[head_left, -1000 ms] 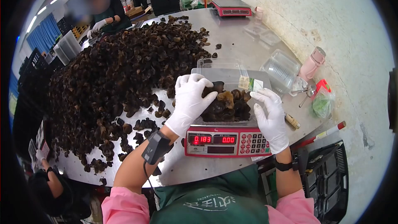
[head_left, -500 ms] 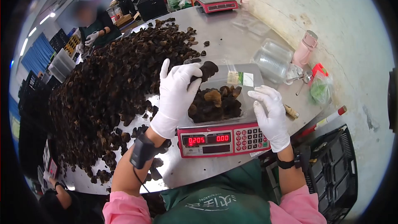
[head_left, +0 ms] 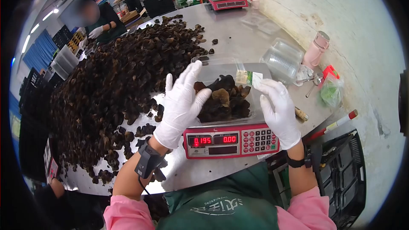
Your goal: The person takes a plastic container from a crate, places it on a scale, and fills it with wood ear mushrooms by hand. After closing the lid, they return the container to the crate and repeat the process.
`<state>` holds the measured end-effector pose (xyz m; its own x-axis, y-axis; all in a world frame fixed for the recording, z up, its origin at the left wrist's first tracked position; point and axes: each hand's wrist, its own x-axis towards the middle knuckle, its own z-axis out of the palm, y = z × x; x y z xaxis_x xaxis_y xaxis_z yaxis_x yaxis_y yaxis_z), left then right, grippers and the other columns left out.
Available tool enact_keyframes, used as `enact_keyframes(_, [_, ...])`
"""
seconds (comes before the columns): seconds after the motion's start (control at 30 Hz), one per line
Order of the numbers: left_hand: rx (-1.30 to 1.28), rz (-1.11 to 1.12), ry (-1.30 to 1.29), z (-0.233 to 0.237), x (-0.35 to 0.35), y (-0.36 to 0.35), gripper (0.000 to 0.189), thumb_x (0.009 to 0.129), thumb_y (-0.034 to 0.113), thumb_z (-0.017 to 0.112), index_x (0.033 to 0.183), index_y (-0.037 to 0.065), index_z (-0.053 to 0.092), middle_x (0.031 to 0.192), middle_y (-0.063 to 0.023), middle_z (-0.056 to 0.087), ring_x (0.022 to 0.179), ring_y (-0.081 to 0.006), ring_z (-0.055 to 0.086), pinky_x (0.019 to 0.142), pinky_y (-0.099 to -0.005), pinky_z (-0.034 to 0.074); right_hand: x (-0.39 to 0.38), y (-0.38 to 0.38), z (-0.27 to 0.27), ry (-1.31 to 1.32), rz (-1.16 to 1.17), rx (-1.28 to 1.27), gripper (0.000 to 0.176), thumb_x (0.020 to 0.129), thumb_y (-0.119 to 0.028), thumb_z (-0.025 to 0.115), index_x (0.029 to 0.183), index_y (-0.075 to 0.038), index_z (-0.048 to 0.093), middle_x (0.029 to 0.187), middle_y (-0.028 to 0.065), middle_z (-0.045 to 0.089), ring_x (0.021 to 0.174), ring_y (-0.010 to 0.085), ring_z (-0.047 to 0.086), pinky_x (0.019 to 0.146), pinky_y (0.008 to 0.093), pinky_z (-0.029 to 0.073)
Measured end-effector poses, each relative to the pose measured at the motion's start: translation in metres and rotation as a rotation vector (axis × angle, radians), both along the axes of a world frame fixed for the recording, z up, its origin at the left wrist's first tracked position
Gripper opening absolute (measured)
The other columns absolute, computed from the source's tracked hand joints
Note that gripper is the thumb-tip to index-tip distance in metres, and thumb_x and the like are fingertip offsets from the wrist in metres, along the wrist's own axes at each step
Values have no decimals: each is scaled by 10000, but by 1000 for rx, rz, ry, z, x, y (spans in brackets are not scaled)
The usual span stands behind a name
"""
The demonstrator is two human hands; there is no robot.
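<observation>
A clear plastic box [head_left: 251, 102] with a label on its lid [head_left: 249, 77] sits on a red digital scale [head_left: 232, 150], whose left display reads 0.195. Dark wood ear mushrooms [head_left: 220, 98] fill the box in a heap. My gloved left hand [head_left: 183, 104] is at the box's left side, thumb and fingers spread, with nothing in them. At the right side, my gloved right hand [head_left: 279, 110] has its fingers extended and slightly curved, thumb apart, fingertips right at the label and the box's edge.
A large pile of wood ear mushrooms [head_left: 123, 81] covers the table's left. Stacked clear boxes [head_left: 281, 59], a pink bottle [head_left: 317, 49] and a second scale [head_left: 226, 1] stand farther back. A black crate [head_left: 343, 174] is at lower right. A co-worker [head_left: 104, 21] stands across the table.
My left hand has released the dark mushroom piece into the box and opened, moving slightly left. The scale reading went from 0.205 to 0.195. My right hand stays near the label.
</observation>
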<state>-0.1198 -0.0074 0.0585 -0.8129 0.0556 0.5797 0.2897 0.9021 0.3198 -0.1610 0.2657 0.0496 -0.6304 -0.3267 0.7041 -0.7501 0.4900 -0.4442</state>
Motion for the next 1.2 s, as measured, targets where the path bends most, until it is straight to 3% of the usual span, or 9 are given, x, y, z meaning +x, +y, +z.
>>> enact_keyframes(0.1, [-51,-67,-177,-8,7,6,913,832,454,789,1559,114,354,1494,-158,511,1388,-317,494,1210,-630,136,-9,-23,14,-3,28,25,333,884,-42,617,1213,-54,672,1205,150,646,1154,347,590,1038,446,437])
enact_keyframes(0.23, [-104,-30,-328,-20,8,14,850,827,494,786,1509,125,435,1341,-128,621,1308,-301,555,1205,-641,143,-24,-49,4,107,128,163,367,913,-85,558,1268,-23,626,1207,161,654,1136,338,614,1043,443,438])
enact_keyframes(0.3, [-48,-30,-358,-19,6,10,793,838,459,783,1488,140,459,1322,-119,626,1280,-298,571,1204,-640,149,-28,-52,-11,-36,183,508,313,910,-108,570,1200,-26,652,1126,149,679,1091,319,636,1026,450,441])
enact_keyframes(0.5, [50,-44,-112,-15,27,4,624,848,321,790,1401,154,555,1396,-104,561,1311,-316,517,1201,-625,184,-21,-42,5,27,174,289,234,893,-123,623,1100,-38,694,1088,133,694,1118,316,613,1048,460,414])
enact_keyframes(0.63, [151,28,22,-13,41,-18,423,867,187,747,1273,113,652,1310,-115,623,1256,-309,560,1187,-551,248,-5,-21,18,73,56,237,250,889,-74,632,1130,-62,695,1136,123,674,1165,328,578,1110,501,367])
enact_keyframes(0.83, [94,146,-84,-23,27,-32,519,915,306,708,1377,104,587,1431,-155,562,1314,-334,534,1181,-605,228,-14,-4,-1,-99,-78,199,296,908,-125,649,1189,-39,686,1236,180,639,1205,366,556,1113,475,373])
enact_keyframes(1.0, [39,3,-167,-28,5,-9,791,892,487,713,1534,141,406,1536,-149,466,1446,-336,401,1203,-649,159,-18,-16,-14,-127,16,239,327,929,-222,673,1187,-24,703,1312,236,592,1292,405,489,1122,473,365])
enact_keyframes(1.13, [-71,-43,-209,-24,1,1,654,916,489,691,1441,131,537,1418,-142,571,1384,-312,478,1217,-630,155,-24,-18,-22,-125,-2,348,364,936,-310,681,1166,-33,732,1404,253,549,1376,424,417,1148,486,327])
enact_keyframes(1.2, [-175,-33,-400,-14,4,0,586,931,486,675,1388,128,589,1348,-134,615,1331,-305,529,1218,-633,150,-25,-17,-21,-137,-8,366,369,936,-322,681,1162,-36,736,1419,252,542,1390,423,403,1154,487,319])
